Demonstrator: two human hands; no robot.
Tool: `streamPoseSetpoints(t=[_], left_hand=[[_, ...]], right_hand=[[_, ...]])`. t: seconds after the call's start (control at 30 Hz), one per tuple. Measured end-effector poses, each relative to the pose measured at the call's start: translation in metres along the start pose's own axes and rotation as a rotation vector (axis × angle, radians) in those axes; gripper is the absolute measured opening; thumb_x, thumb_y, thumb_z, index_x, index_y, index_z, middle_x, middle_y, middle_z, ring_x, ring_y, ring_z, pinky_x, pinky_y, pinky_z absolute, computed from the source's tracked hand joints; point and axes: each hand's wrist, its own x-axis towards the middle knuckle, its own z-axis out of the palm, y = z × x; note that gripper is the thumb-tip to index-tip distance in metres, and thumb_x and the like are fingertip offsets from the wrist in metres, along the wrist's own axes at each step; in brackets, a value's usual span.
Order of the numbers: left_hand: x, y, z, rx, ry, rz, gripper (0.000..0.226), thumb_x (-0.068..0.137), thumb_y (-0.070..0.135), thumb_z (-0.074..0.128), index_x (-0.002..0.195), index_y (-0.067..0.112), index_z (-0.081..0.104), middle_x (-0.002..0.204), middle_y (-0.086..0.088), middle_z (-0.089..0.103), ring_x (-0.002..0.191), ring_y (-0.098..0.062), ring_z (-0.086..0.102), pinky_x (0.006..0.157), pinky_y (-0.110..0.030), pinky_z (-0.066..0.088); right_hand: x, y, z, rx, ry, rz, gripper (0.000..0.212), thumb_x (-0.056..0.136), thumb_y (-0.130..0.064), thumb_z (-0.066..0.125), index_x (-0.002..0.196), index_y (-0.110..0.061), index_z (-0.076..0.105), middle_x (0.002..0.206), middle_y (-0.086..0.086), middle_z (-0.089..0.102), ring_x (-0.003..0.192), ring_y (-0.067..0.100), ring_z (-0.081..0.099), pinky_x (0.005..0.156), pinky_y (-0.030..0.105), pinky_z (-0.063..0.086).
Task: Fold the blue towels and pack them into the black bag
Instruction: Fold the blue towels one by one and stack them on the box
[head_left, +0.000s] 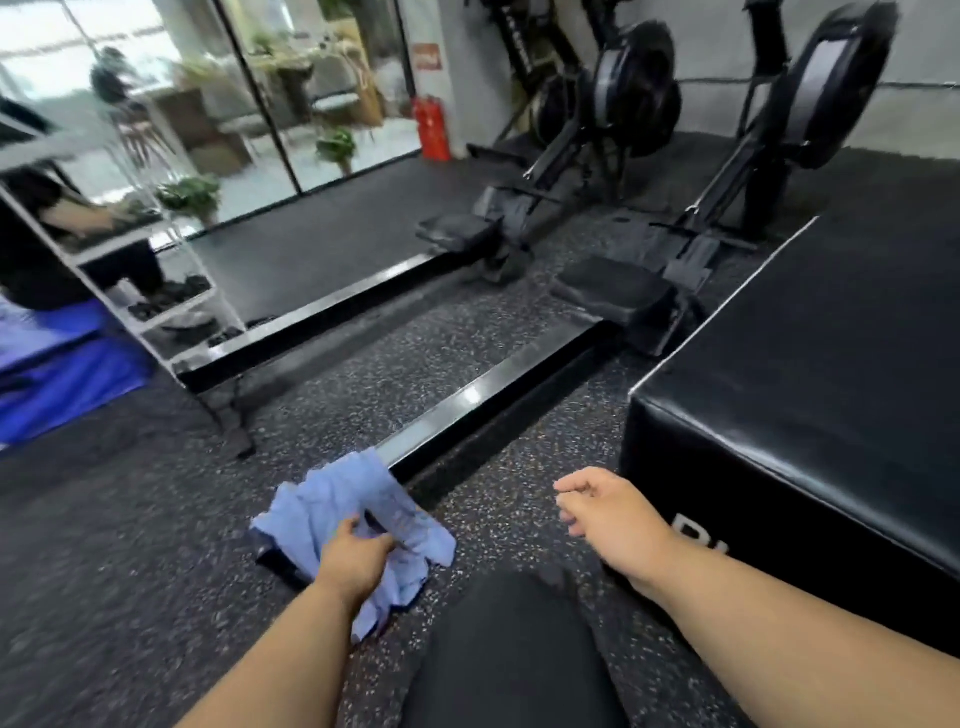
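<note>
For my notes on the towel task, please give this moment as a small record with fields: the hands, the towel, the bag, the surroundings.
left hand: left hand grips the blue towel
right hand: right hand holds nothing, fingers loosely curled, above the floor
towel: crumpled, unfolded, lying over the near end of a rowing machine rail
black bag: not visible
floor: speckled rubber floor
right side: black padded box
far: two rowing machines, mirror wall

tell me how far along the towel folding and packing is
Early stage. Nothing looks done: no folded towel and no black bag can be seen. In hand: the left hand has a grip on a crumpled blue towel draped over the end of the rowing machine rail; the right hand holds nothing. Folding and packing remain.
</note>
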Motion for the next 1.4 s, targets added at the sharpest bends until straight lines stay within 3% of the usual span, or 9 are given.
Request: streamPoseSetpoints(t=[0.13, 0.4, 0.53, 0.6, 0.73, 0.77, 0.8, 0.93, 1.4], left_hand=[[0.045, -0.029, -0.021, -0.027, 0.009, -0.123, 0.066, 0.094, 0.021, 0.075, 0.152, 0.012, 0.047, 0.096, -0.002, 0.065, 0.083, -0.019, 0.063, 0.068, -0.025, 0.048], [0.150, -0.047, -0.017, -0.098, -0.066, -0.205, 0.052, 0.088, 0.027, 0.074, 0.138, 0.029, 0.059, 0.108, -0.010, 0.072, 0.073, -0.017, 0.065, 0.070, -0.037, 0.058], [0.195, -0.046, -0.002, -0.061, -0.078, -0.176, 0.061, 0.084, 0.031, 0.074, 0.143, 0.028, 0.058, 0.124, 0.001, 0.064, 0.129, -0.018, 0.059, 0.109, -0.037, 0.049], [0.201, -0.041, 0.001, -0.091, -0.063, -0.195, 0.064, 0.088, 0.022, 0.072, 0.150, 0.014, 0.053, 0.135, -0.002, 0.061, 0.114, -0.013, 0.063, 0.100, -0.031, 0.049], [0.204, -0.043, 0.001, -0.236, 0.005, -0.188, 0.021, 0.075, 0.012, 0.069, 0.096, 0.009, 0.065, 0.093, -0.017, 0.068, 0.088, -0.032, 0.066, 0.079, -0.043, 0.057], [0.201, -0.042, 0.001, -0.270, 0.026, -0.172, 0.015, 0.074, 0.011, 0.065, 0.087, 0.005, 0.062, 0.082, -0.019, 0.064, 0.109, -0.045, 0.066, 0.072, -0.042, 0.056], [0.199, -0.041, -0.001, -0.296, 0.034, -0.151, 0.007, 0.076, 0.008, 0.061, 0.080, 0.007, 0.056, 0.071, -0.014, 0.055, 0.084, -0.017, 0.031, 0.060, -0.034, 0.049], [0.174, -0.013, -0.019, -0.420, 0.051, -0.019, 0.029, 0.086, 0.000, 0.052, 0.079, 0.028, 0.045, 0.064, 0.011, 0.035, 0.062, -0.015, 0.030, 0.051, -0.025, 0.028], [0.004, 0.112, -0.084, -0.686, -0.247, 0.407, 0.050, 0.086, 0.016, 0.050, 0.125, 0.035, 0.075, 0.135, 0.012, 0.070, 0.127, -0.009, 0.062, 0.110, -0.032, 0.045]], right_hand=[[0.050, -0.017, 0.042, -0.073, -0.085, 0.006, 0.015, 0.099, -0.016, 0.061, 0.108, -0.024, 0.069, 0.096, 0.004, 0.074, 0.080, 0.014, 0.067, 0.069, 0.027, 0.051], [0.134, -0.022, 0.097, -0.157, -0.169, 0.055, 0.015, 0.100, -0.019, 0.061, 0.109, -0.027, 0.069, 0.097, 0.002, 0.076, 0.084, 0.015, 0.069, 0.073, 0.028, 0.051], [0.157, -0.018, 0.109, -0.185, -0.173, 0.075, 0.016, 0.099, -0.019, 0.061, 0.108, -0.027, 0.070, 0.095, 0.000, 0.077, 0.082, 0.013, 0.070, 0.072, 0.029, 0.052], [0.164, -0.018, 0.113, -0.183, -0.182, 0.086, 0.016, 0.100, -0.017, 0.060, 0.109, -0.026, 0.070, 0.096, 0.002, 0.077, 0.080, 0.011, 0.069, 0.070, 0.026, 0.052], [0.171, -0.019, 0.119, -0.176, -0.204, 0.100, 0.016, 0.099, -0.017, 0.061, 0.109, -0.025, 0.069, 0.098, 0.003, 0.077, 0.079, 0.011, 0.068, 0.068, 0.027, 0.052], [0.171, -0.018, 0.119, -0.174, -0.203, 0.103, 0.015, 0.099, -0.017, 0.061, 0.109, -0.025, 0.069, 0.098, 0.003, 0.076, 0.078, 0.011, 0.067, 0.068, 0.027, 0.052], [0.172, -0.018, 0.119, -0.171, -0.201, 0.103, 0.015, 0.099, -0.017, 0.061, 0.109, -0.024, 0.070, 0.098, 0.003, 0.076, 0.078, 0.011, 0.067, 0.069, 0.028, 0.052], [0.165, -0.019, 0.119, -0.154, -0.190, 0.091, 0.016, 0.099, -0.016, 0.061, 0.109, -0.024, 0.069, 0.097, 0.005, 0.076, 0.077, 0.012, 0.067, 0.073, 0.033, 0.053], [0.050, -0.072, 0.062, -0.014, -0.018, -0.107, 0.018, 0.099, -0.025, 0.064, 0.114, -0.034, 0.067, 0.107, 0.004, 0.074, 0.096, 0.017, 0.070, 0.080, 0.033, 0.054]])
